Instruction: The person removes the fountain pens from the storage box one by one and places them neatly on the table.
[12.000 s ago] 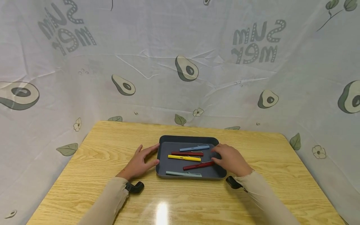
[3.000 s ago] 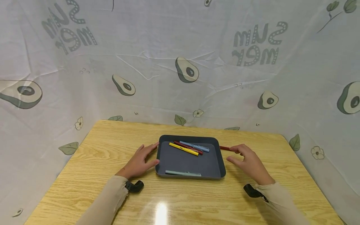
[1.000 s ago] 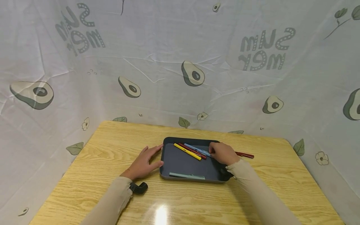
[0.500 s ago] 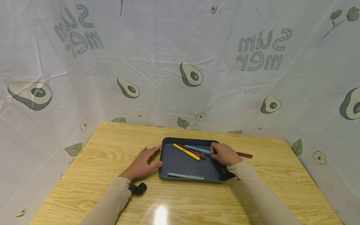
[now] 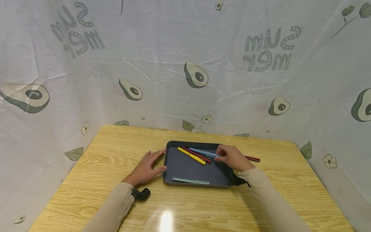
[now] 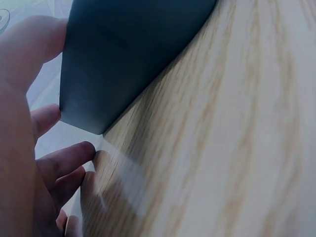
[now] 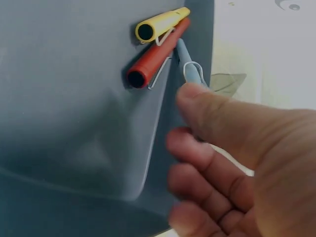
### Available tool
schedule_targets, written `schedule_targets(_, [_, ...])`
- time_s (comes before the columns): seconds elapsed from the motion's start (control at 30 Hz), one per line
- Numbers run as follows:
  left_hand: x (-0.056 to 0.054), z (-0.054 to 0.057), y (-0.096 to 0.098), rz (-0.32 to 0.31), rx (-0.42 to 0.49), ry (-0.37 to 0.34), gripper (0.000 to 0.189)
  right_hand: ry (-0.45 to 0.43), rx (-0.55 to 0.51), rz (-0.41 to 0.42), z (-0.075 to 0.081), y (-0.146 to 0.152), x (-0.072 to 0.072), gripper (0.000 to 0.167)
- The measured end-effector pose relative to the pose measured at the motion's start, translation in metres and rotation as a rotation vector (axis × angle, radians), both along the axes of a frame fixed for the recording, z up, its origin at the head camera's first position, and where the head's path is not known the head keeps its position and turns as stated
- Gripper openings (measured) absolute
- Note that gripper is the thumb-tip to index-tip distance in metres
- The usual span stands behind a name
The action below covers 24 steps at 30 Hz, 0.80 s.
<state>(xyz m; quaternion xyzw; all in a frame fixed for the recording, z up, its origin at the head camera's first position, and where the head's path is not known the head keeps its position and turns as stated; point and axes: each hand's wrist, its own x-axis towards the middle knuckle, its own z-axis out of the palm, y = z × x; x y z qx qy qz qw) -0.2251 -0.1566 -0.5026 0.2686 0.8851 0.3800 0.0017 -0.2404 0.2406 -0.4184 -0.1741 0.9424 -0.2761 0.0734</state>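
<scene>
A dark grey tray (image 5: 185,170) rests on the table with several pens in it. My right hand (image 5: 233,158) reaches over its right side and pinches the clip end of a blue pen (image 5: 203,152) between thumb and fingertips. In the right wrist view the thumb (image 7: 207,106) lies on that end. Close beside it lie a red pen (image 7: 158,57) and a yellow pen (image 7: 163,23), both slanted. A pale green pen (image 5: 190,181) lies along the tray's near wall. My left hand (image 5: 146,169), fingers spread, touches the tray's left wall (image 6: 123,59).
Another red pen (image 5: 252,159) lies on the wooden table (image 5: 203,209) just right of the tray, partly hidden behind the right hand. A white printed curtain (image 5: 162,106) hangs behind the table and along both sides.
Earlier the pens lay spread out; one red pen was moved onto the table at right. My right hand then returned to the tray and the blue pen. My left hand stays put.
</scene>
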Motion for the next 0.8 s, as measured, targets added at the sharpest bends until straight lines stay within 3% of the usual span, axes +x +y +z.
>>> schedule_targets(0.33, [0.0, -0.002, 0.0, 0.008, -0.01, 0.023, 0.075, 0.084, -0.094, -0.066, -0.001, 0.01, 0.005, 0.008])
schedule_targets(0.8, [0.002, -0.003, 0.001, 0.011, -0.002, 0.023, 0.077, 0.067, -0.151, -0.142, -0.013, 0.027, 0.012, 0.016])
